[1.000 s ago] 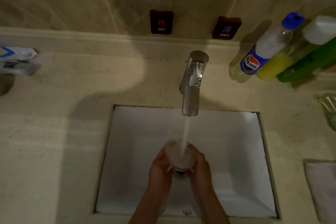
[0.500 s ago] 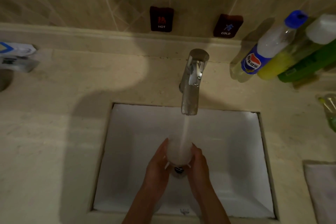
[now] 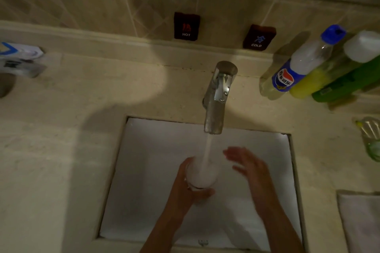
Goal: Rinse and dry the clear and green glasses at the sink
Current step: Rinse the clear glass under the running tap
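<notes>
Rinsing step: the left hand (image 3: 186, 191) has its grip clamped on the clear glass (image 3: 201, 172) under the faucet (image 3: 218, 96) stream; the right hand (image 3: 249, 167) hovers beside, fingers apart (blurred). Next comes emptying it, I judge.

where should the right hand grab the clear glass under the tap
On the bare right side wall of the clear glass, coming in from the right. The left hand already wraps its left side and bottom, and water from the faucet pours into the open mouth, so the rim is best left clear. The right hand hangs open beside it.
</notes>
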